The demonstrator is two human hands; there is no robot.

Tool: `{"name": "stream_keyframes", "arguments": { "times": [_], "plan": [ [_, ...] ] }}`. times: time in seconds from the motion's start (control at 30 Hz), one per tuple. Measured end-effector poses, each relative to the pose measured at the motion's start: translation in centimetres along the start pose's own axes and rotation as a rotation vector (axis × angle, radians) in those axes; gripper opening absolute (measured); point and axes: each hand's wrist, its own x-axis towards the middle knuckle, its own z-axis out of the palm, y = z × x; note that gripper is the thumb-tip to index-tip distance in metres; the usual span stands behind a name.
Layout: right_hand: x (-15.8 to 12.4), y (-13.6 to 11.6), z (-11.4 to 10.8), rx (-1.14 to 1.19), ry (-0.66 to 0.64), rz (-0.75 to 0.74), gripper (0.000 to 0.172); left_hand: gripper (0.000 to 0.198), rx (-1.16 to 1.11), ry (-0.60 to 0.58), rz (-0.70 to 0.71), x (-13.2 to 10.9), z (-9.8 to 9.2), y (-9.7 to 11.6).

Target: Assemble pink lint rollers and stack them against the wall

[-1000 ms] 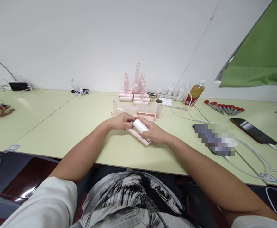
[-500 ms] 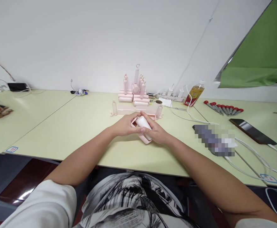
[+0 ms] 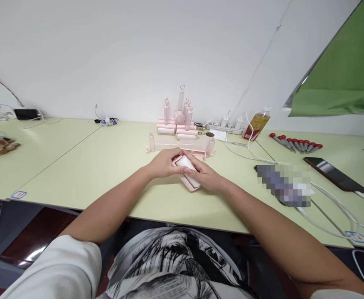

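Observation:
Between my two hands is a pale pink case [image 3: 195,187] with a white roll [image 3: 186,168] lying in its opening, held tilted just over the table. My left hand [image 3: 166,162] grips its left side, thumb across the roll. My right hand [image 3: 207,173] grips the right side, its thumb meeting the left one near the middle. My fingers hide the ends of the case. Just behind lies an open pink case [image 3: 197,153], partly covered by my right hand.
Stacked pink cases [image 3: 186,135] and upright clear-pink tubes [image 3: 166,112] stand at the wall. A brown-cored roll [image 3: 210,135], drink bottle [image 3: 258,122], power strip [image 3: 228,128] and red-capped pens [image 3: 296,143] lie rightward. Phones [image 3: 334,174] with white cables are at the right.
The white roll has gone down deeper into the pink case and now sits nearly level with its rim. Both hands keep their grip. The view has shifted slightly.

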Motion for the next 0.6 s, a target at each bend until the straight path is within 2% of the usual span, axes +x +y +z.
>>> {"name": "stream_keyframes", "arguments": {
  "times": [0.1,0.17,0.23,0.33,0.4,0.47,0.53,0.6],
  "plan": [
    [0.0,0.1,0.2,-0.010,0.026,0.018,0.074,0.050,-0.003,0.006,0.023,0.0,0.2,-0.3],
    [0.0,0.2,0.3,-0.019,0.063,0.032,0.075,0.046,-0.023,0.059,0.036,0.1,0.3,-0.6],
    [0.1,0.3,0.3,-0.023,0.105,0.059,0.077,0.041,-0.030,0.226,-0.024,0.2,0.0,-1.1],
    [0.2,0.4,0.3,-0.014,0.138,0.126,0.079,0.030,0.053,0.614,-0.221,0.6,-1.3,-2.4],
    [0.2,0.4,0.2,-0.033,0.145,0.164,0.079,0.033,0.143,0.774,-0.364,0.8,-2.4,-3.8],
    [0.2,0.5,0.1,-0.087,0.136,0.182,0.077,0.047,0.215,0.764,-0.523,0.9,-3.3,-5.3],
    [0.1,0.6,0.0,-0.149,0.099,0.193,0.075,0.057,0.272,0.677,-0.665,1.0,-3.6,-6.9],
    [0.1,0.8,-0.1,-0.185,0.051,0.211,0.073,0.063,0.291,0.583,-0.748,1.1,-3.5,-8.1]
  ]
}}
